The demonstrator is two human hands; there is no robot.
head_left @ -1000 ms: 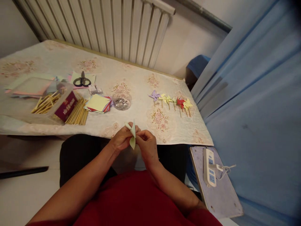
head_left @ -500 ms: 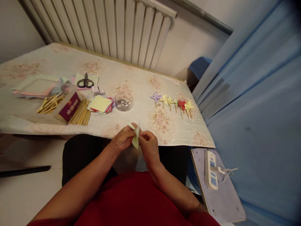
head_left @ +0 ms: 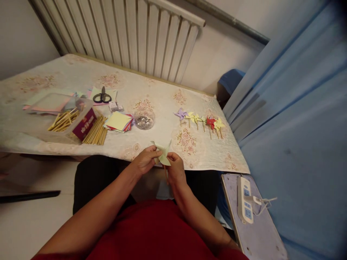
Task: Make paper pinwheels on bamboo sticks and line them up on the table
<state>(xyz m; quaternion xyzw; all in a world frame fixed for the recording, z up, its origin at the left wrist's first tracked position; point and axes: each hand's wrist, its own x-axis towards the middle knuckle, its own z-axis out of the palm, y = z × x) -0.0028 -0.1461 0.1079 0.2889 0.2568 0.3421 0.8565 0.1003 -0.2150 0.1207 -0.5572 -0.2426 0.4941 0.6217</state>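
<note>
Between my two hands, just over the near edge of the table, is a pale green paper pinwheel (head_left: 164, 155) with its blades spread. A thin brown stick (head_left: 166, 175) hangs down from it. My left hand (head_left: 148, 159) pinches the pinwheel from the left, thumb on the paper. From the other side my right hand (head_left: 175, 167) closes its fingers at the pinwheel's right edge, near the stick. How the stick joins the paper is too small to make out.
Finished pinwheels (head_left: 200, 121) lie in a row on the right. At left are a clear box of sticks (head_left: 63, 121), a stick bundle (head_left: 95, 131), coloured paper squares (head_left: 119, 121), black scissors (head_left: 102, 96) and a round tub of pins (head_left: 144, 119). A power strip (head_left: 245, 200) sits right.
The pinwheel has turned from nearly edge-on to face up more openly, and its stick now shows below. My hands have shifted slightly right; the whole view has moved a little.
</note>
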